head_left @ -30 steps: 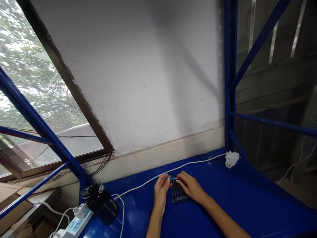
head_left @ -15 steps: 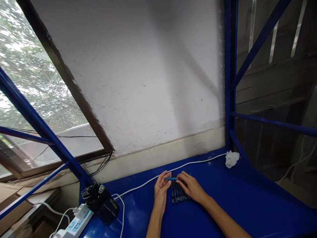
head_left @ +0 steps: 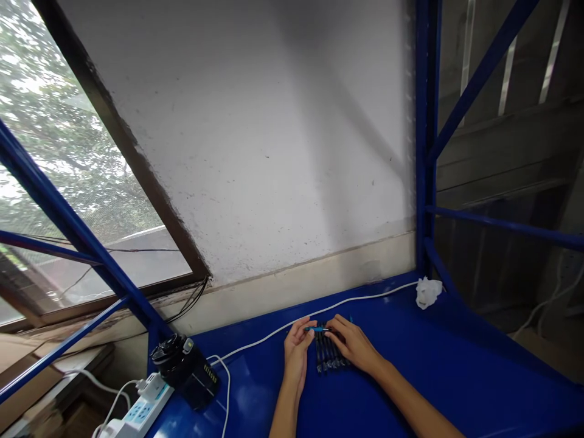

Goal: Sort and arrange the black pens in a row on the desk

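My left hand (head_left: 297,344) has its thumb and fingers closed on one end of a slim blue pen (head_left: 314,329). The pen lies almost level, and its pale narrow end points to the right. At that end the fingertips of my right hand (head_left: 350,340) pinch together; they partly cover the tip. Beneath and between both hands, several black pens (head_left: 329,356) lie side by side in a row on the blue tabletop (head_left: 387,389). A small blue bit (head_left: 351,319) shows just behind my right hand, mostly hidden.
A white cable (head_left: 274,333) runs along the back of the table to a crumpled white tissue (head_left: 427,293). At left stand a black bottle (head_left: 194,374) and a white power strip (head_left: 141,410) with plugs. Blue metal posts (head_left: 423,152) rise at the sides, before a wall (head_left: 255,182).
Both hands keep nearly the same place and grip on the blue pen. The view has shifted very slightly.
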`<state>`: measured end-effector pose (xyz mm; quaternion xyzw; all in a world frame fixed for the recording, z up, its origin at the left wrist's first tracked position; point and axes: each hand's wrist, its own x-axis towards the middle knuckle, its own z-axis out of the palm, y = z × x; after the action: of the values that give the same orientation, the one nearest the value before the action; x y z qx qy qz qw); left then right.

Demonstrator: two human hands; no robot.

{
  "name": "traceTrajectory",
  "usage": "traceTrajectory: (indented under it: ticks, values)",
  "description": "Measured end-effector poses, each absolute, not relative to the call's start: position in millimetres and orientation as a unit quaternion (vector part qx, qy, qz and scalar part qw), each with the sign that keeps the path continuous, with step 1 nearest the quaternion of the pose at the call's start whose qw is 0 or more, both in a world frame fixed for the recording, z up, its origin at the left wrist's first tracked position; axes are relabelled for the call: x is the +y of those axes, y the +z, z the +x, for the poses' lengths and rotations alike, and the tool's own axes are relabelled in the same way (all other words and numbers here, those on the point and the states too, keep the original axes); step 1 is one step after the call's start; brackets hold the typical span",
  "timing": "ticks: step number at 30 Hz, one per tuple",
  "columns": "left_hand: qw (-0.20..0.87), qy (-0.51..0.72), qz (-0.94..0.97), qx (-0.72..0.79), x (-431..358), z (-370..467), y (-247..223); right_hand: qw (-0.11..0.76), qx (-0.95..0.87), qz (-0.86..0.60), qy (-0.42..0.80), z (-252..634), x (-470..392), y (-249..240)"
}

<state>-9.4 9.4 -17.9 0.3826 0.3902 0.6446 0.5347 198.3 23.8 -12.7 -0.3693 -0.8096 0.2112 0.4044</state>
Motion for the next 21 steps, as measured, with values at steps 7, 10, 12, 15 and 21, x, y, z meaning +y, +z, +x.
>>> traceTrajectory:
  ticks: [7, 10, 12, 15, 21]
  values:
    - [0.53, 0.641, 0.367, 0.417, 9.9, -8.5, -19.0, 0.406, -0.809, -0.366, 0.215, 198.9, 25.3, -11.4]
    - [0.517, 0.643, 0.37, 0.426, 11.6, -9.8, -21.4, 0.405, -0.813, -0.357, 0.219, 198.9, 24.8, -9.4]
    - [0.508, 0.647, 0.376, 0.427, 12.1, -11.0, -22.0, 0.406, -0.815, -0.349, 0.223, 198.7, 24.1, -8.9]
    - [0.507, 0.652, 0.374, 0.423, 12.3, -11.8, -21.7, 0.416, -0.806, -0.35, 0.234, 198.4, 23.9, -11.4]
    - [0.508, 0.695, 0.31, 0.403, 13.0, -14.9, -19.2, 0.451, -0.772, -0.38, 0.238, 198.8, 28.7, -18.6]
